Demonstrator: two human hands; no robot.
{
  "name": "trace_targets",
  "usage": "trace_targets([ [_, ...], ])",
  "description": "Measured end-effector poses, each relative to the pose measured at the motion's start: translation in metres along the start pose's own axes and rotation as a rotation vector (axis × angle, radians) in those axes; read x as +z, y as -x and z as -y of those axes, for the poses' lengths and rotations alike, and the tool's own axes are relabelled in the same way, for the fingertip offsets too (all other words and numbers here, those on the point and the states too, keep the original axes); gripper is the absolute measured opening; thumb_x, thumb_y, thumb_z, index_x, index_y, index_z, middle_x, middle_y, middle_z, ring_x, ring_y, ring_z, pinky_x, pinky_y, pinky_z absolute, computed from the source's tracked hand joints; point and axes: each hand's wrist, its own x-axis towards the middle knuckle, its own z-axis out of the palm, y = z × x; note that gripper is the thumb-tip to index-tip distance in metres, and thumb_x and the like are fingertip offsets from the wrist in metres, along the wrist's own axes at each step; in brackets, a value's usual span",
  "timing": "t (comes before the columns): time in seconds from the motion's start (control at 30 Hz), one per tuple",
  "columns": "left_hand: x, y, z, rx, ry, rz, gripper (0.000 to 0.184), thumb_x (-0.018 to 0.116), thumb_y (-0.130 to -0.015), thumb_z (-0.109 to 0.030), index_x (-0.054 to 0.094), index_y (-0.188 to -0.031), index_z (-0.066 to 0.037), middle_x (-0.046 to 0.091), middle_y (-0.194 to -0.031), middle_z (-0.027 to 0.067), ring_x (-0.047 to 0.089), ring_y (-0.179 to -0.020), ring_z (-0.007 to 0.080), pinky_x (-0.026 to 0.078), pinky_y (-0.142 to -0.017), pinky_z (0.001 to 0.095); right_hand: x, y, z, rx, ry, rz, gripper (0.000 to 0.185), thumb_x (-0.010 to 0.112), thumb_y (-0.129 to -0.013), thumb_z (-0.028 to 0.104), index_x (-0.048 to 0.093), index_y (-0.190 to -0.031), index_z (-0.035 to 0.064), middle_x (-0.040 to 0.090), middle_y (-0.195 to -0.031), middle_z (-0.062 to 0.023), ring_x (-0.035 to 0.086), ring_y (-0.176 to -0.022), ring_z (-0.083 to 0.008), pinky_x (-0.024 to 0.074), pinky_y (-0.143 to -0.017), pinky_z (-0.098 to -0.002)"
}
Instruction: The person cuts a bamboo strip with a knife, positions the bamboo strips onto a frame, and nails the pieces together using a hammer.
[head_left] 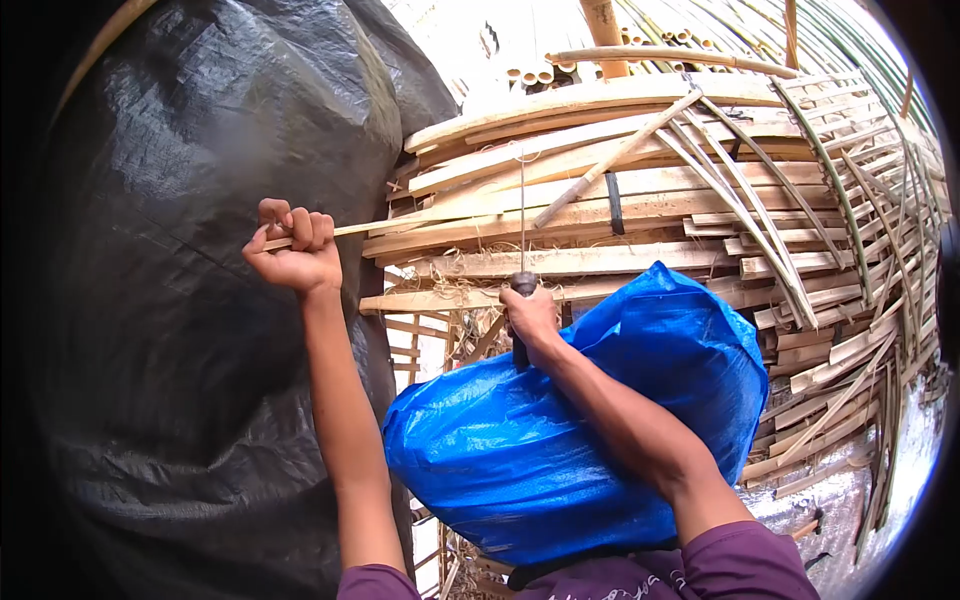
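Against the black sheet, my left hand [296, 247] is closed round the end of a thin bamboo strip [375, 228], which runs rightward toward the stacked pieces. My right hand [532, 318] grips the dark handle of a knife [522, 225] whose thin blade points up and away from me. The blade stands over the split bamboo pieces, at the strip's right part; whether the two touch I cannot tell. A blue plastic sheet [570, 430] lies below and around my right forearm.
A black plastic sheet [200, 350] hangs along the left. Split bamboo slats [660, 210] are stacked ahead, with loose strips [745, 200] across them. Bamboo lattice [860, 200] stands at the right, and whole bamboo poles [680, 50] lie behind.
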Motion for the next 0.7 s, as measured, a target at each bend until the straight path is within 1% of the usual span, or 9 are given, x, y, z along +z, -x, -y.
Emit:
trace_targets([
  [0.07,0.0,-0.012,0.0,-0.004,-0.007,-0.034,0.024,0.039,-0.083,-0.033,0.04,-0.072,-0.011,0.017,-0.047,-0.0036,0.008,-0.043,0.0086,0.011,-0.043,0.0289,0.018,-0.02,0.027,0.009,-0.149,0.046,0.017,0.063,-0.076,0.018,0.053,-0.071,0.0049,0.054,-0.059,-0.0055,0.052,-0.049,-0.0151,0.0423,-0.046,-0.0338],
  [0.13,-0.004,-0.016,-0.002,0.041,-0.028,-0.117,0.023,0.039,-0.082,-0.032,0.04,-0.071,-0.012,0.017,-0.047,-0.0035,0.008,-0.042,0.0087,0.011,-0.043,0.0288,0.021,-0.023,0.062,-0.002,-0.209,0.123,0.011,0.062,-0.081,0.01,0.053,-0.079,0.0062,0.054,-0.062,-0.0024,0.051,-0.047,-0.0121,0.043,-0.045,-0.0285],
  [0.2,-0.004,-0.02,-0.004,0.052,-0.061,-0.166,0.022,0.039,-0.082,-0.031,0.038,-0.07,-0.013,0.017,-0.047,-0.0038,0.008,-0.042,0.0085,0.011,-0.043,0.0288,0.015,-0.035,0.064,-0.057,-0.223,0.203,0.012,0.063,-0.082,0.01,0.053,-0.078,0.0059,0.054,-0.061,-0.0024,0.051,-0.048,-0.0121,0.0432,-0.046,-0.0286],
  [0.33,0.001,-0.021,-0.008,0.05,-0.06,-0.177,0.017,0.039,-0.08,-0.025,0.039,-0.068,-0.013,0.016,-0.047,-0.0035,0.008,-0.042,0.0085,0.011,-0.043,0.0287,-0.011,-0.056,0.032,-0.238,0.177,0.125,0.018,0.063,-0.08,0.013,0.049,-0.07,0.0075,0.052,-0.058,-0.0014,0.05,-0.048,-0.0112,0.0406,-0.044,-0.0297],
  [0.37,-0.001,-0.02,-0.006,0.045,-0.048,-0.145,0.017,0.039,-0.08,-0.025,0.039,-0.068,-0.013,0.016,-0.047,-0.0034,0.008,-0.042,0.0085,0.011,-0.043,0.0286,-0.02,-0.056,0.025,-0.17,0.186,0.15,0.02,0.064,-0.075,0.02,0.053,-0.068,0.0051,0.056,-0.061,-0.006,0.054,-0.055,-0.0145,0.0448,-0.053,-0.0355],
  [0.4,-0.003,-0.022,-0.004,0.046,-0.032,-0.106,0.017,0.039,-0.08,-0.025,0.039,-0.068,-0.013,0.016,-0.047,-0.0034,0.008,-0.042,0.0085,0.011,-0.043,0.0284,-0.027,-0.062,0.014,-0.061,0.265,0.165,0.022,0.065,-0.074,0.024,0.057,-0.07,0.0038,0.059,-0.062,-0.0086,0.058,-0.059,-0.0177,0.047,-0.057,-0.0368],
  [0.53,-0.004,-0.027,-0.005,0.043,-0.089,-0.19,0.021,0.039,-0.08,-0.03,0.042,-0.069,-0.012,0.016,-0.048,-0.0039,0.008,-0.042,0.0085,0.011,-0.043,0.0281,-0.036,-0.052,-0.034,-0.235,0.414,0.161,0.024,0.068,-0.072,0.027,0.064,-0.076,0.0039,0.065,-0.068,-0.0125,0.061,-0.064,-0.0227,0.0495,-0.066,-0.0392],
  [0.6,-0.013,-0.023,-0.008,0.017,-0.055,-0.138,0.02,0.039,-0.079,-0.03,0.041,-0.069,-0.012,0.016,-0.048,-0.0039,0.009,-0.042,0.0082,0.011,-0.043,0.0279,-0.035,-0.044,-0.044,-0.23,0.437,0.213,0.026,0.069,-0.072,0.027,0.065,-0.081,0.0032,0.066,-0.071,-0.0116,0.061,-0.068,-0.0228,0.0501,-0.069,-0.0388],
  [0.7,-0.023,-0.013,-0.011,0.043,-0.053,-0.185,0.019,0.04,-0.078,-0.029,0.041,-0.069,-0.012,0.016,-0.048,-0.0041,0.009,-0.041,0.0078,0.011,-0.043,0.0279,-0.024,-0.049,-0.047,-0.22,0.406,0.24,0.026,0.069,-0.073,0.027,0.067,-0.084,0.0032,0.068,-0.074,-0.012,0.063,-0.07,-0.0229,0.0511,-0.071,-0.0384],
])
